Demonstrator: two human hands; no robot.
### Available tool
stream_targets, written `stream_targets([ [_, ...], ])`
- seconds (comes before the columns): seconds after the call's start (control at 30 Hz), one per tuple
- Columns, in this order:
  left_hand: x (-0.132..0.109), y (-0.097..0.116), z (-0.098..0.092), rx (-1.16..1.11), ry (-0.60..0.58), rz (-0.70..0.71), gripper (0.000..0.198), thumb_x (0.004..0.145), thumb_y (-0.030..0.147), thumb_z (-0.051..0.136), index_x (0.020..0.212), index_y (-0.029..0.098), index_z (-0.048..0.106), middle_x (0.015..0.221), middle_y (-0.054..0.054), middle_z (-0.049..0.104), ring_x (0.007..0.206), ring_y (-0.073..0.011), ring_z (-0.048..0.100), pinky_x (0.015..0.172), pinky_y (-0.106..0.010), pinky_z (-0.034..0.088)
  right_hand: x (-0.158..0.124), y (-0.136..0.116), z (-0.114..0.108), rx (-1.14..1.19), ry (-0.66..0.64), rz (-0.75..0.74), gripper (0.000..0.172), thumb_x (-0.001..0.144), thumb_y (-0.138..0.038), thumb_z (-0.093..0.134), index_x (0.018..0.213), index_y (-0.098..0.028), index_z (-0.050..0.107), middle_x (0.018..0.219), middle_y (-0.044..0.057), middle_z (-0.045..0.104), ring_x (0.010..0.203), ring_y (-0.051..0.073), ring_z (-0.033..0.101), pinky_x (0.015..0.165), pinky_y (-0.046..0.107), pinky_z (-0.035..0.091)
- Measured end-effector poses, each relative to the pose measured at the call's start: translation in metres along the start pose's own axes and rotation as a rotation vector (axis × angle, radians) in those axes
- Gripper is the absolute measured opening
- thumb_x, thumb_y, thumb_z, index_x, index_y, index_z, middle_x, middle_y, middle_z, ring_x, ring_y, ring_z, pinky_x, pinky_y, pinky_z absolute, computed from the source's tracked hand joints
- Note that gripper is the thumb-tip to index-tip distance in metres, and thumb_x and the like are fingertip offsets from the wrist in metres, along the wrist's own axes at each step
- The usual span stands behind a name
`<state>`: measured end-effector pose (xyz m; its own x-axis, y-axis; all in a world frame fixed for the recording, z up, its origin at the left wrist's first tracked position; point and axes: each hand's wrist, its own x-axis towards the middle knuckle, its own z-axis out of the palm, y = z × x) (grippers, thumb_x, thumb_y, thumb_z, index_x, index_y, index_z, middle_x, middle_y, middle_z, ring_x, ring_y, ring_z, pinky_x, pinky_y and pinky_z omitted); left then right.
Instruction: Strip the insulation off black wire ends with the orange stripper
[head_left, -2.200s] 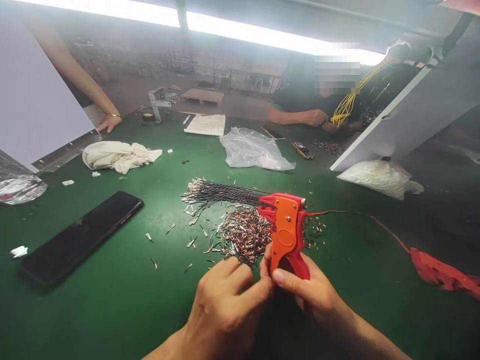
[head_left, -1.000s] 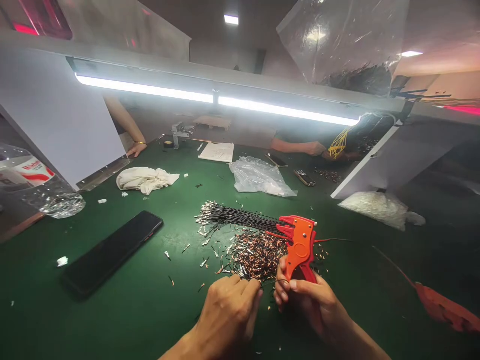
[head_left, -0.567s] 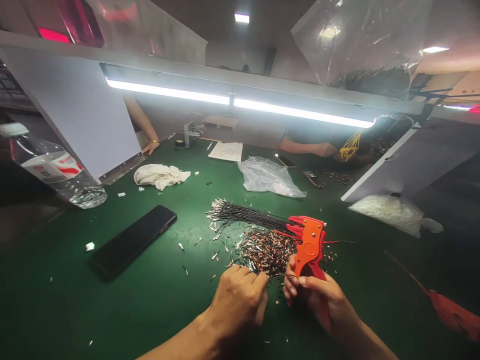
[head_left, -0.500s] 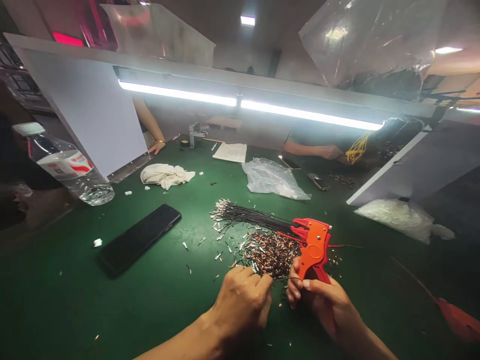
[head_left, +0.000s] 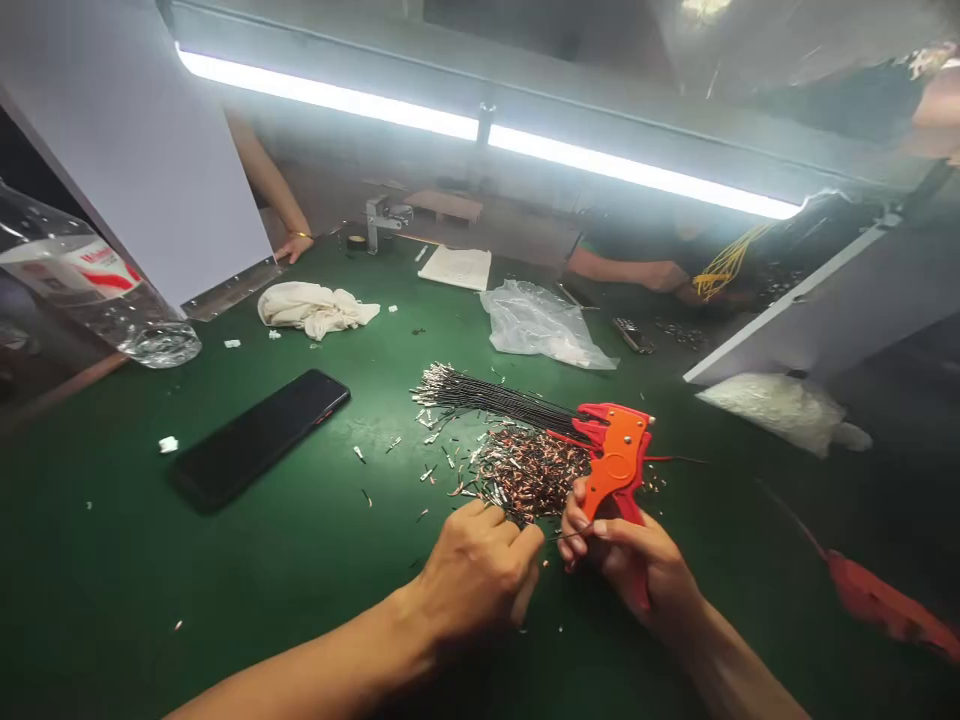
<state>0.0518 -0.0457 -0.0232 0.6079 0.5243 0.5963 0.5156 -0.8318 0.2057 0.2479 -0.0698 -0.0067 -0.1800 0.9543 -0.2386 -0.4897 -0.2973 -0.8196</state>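
Observation:
My right hand (head_left: 630,550) is wrapped round the handles of an orange and red wire stripper (head_left: 616,466), its jaws pointing up and left. Between my right thumb and fingers passes a thin black wire (head_left: 556,539), which runs across to my left hand (head_left: 484,565). That hand is closed, knuckles up, with its fingertips hidden underneath. Just beyond both hands lies a heap of short cut wire ends (head_left: 529,472) showing copper and black. Behind the heap, a bundle of black wires (head_left: 502,398) with metal terminals at its left end reaches to the stripper's head.
A phone (head_left: 259,440) lies at left, with a water bottle (head_left: 97,285) beyond. Farther back are a cream cloth (head_left: 319,308), a notepad (head_left: 456,268) and a plastic bag (head_left: 544,325). White panels flank the green table; co-workers' arms (head_left: 622,270) show behind. A red object (head_left: 885,600) sits at right.
The camera view has tipped downward, so the table and its things sit higher in the picture. Both hands keep nearly the same pose, with the stripper still in the right one.

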Motion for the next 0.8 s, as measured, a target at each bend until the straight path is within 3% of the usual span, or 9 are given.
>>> stream_targets([
  [0.2,-0.0010,-0.0011,-0.0002,0.040,0.002,-0.021,0.017,0.083,0.012,0.048,0.068,0.019,0.051,0.055,0.000,0.056,0.052,-0.0152,0.050,0.055,-0.031,0.030,0.0018,0.0007,0.0021,0.016,-0.044,0.019,0.022,0.075,-0.018,0.062,0.098,-0.018,0.060,0.075,0.002,0.051,0.067,0.018,0.050,0.063,0.035,0.045],
  [0.43,0.0015,-0.0051,-0.0010,0.072,-0.010,-0.031,0.010,0.081,0.013,0.052,0.077,0.019,0.058,0.061,-0.001,0.058,0.057,-0.0178,0.050,0.057,-0.033,0.029,0.0013,0.0028,0.0022,-0.007,-0.061,0.003,0.014,0.088,-0.025,0.058,0.099,-0.019,0.060,0.077,0.002,0.052,0.069,0.018,0.052,0.066,0.035,0.045],
  [0.8,0.0031,-0.0095,0.0018,0.069,-0.068,-0.047,0.011,0.080,0.010,0.051,0.078,0.019,0.058,0.062,-0.001,0.059,0.057,-0.0165,0.049,0.057,-0.032,0.026,0.0021,0.0007,-0.0062,-0.088,-0.091,-0.036,0.017,0.083,-0.021,0.062,0.100,-0.020,0.059,0.078,0.002,0.056,0.070,0.019,0.056,0.066,0.034,0.047],
])
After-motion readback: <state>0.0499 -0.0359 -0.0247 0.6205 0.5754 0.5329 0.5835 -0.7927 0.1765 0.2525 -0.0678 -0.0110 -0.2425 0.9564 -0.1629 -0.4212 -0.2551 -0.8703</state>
